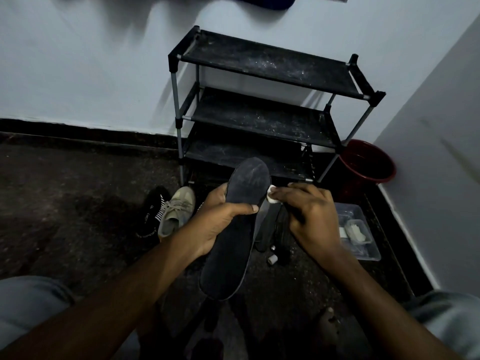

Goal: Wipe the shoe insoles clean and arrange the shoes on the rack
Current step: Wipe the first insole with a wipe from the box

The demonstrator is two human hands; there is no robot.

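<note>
Dark grey insole (235, 245) is held up mid-scene, just in front of the black rack (262, 61), with its toe end pointing far. The left hand (218, 224) grips it around the middle, thumb curled over the top face. The right hand (311, 216) pinches a small white pad (272, 196) against the insole's right edge near the toe. On the floor (65, 203) to the left, a beige shoe (176, 211) and a black shoe (152, 215) lie side by side. A red bucket (368, 162) stands right of the rack, with a clear plastic box (363, 229) nearer
</note>
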